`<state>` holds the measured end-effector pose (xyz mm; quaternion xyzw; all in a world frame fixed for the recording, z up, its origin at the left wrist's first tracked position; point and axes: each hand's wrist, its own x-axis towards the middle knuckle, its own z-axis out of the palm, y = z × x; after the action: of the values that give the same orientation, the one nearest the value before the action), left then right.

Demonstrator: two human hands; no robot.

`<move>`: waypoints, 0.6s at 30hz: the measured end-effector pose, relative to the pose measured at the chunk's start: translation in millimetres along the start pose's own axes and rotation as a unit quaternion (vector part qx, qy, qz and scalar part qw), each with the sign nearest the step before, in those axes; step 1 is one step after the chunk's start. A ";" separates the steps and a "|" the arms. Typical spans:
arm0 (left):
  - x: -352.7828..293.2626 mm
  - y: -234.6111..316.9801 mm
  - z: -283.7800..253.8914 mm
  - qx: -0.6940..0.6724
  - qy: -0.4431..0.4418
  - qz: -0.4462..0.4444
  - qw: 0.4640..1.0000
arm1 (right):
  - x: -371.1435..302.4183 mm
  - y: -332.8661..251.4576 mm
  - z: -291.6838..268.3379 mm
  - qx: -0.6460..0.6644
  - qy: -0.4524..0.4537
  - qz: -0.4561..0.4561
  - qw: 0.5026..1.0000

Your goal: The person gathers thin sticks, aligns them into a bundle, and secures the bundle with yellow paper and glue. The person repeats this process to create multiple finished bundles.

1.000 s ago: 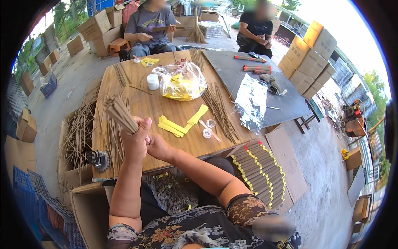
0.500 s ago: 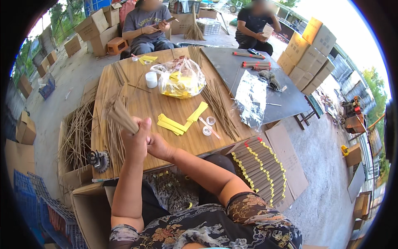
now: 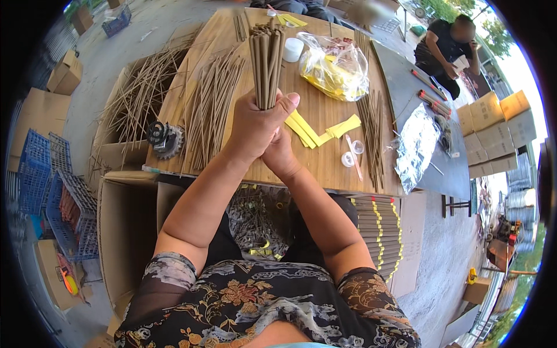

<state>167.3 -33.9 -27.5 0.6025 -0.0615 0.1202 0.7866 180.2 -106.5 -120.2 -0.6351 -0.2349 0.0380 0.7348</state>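
While our left hand is clasping the bundle, fingers curled tightly around its lower end, our right hand is touching the left from just below; its fingers are hiding, so we cannot tell their grip. We are holding the sticks upright above the table, beside yellow strips.

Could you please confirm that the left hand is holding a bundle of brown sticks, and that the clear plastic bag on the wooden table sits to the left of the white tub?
Not quite: the head view shows the clear plastic bag on the wooden table to the right of the white tub. The left hand is holding a bundle of brown sticks.
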 end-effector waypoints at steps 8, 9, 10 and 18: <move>-5.6 7.9 4.9 0.007 0.001 0.008 1.000 | -3.0 16.5 -10.9 -0.036 -0.058 0.015 0.998; -2.2 2.7 3.4 0.000 0.008 0.016 1.000 | -0.9 12.9 -8.0 -0.032 -0.039 0.005 0.999; -0.8 0.5 2.2 -0.006 0.014 0.024 1.000 | 0.8 7.1 -4.2 -0.029 -0.020 -0.005 0.999; -19.8 22.4 0.5 -0.145 0.046 -0.067 0.986 | -26.1 -17.4 14.6 -0.071 0.023 0.023 0.997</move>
<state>142.3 -31.1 -11.2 0.4784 -0.0013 0.0847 0.8741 147.1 -105.7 -110.2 -0.6918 -0.2058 0.0232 0.6918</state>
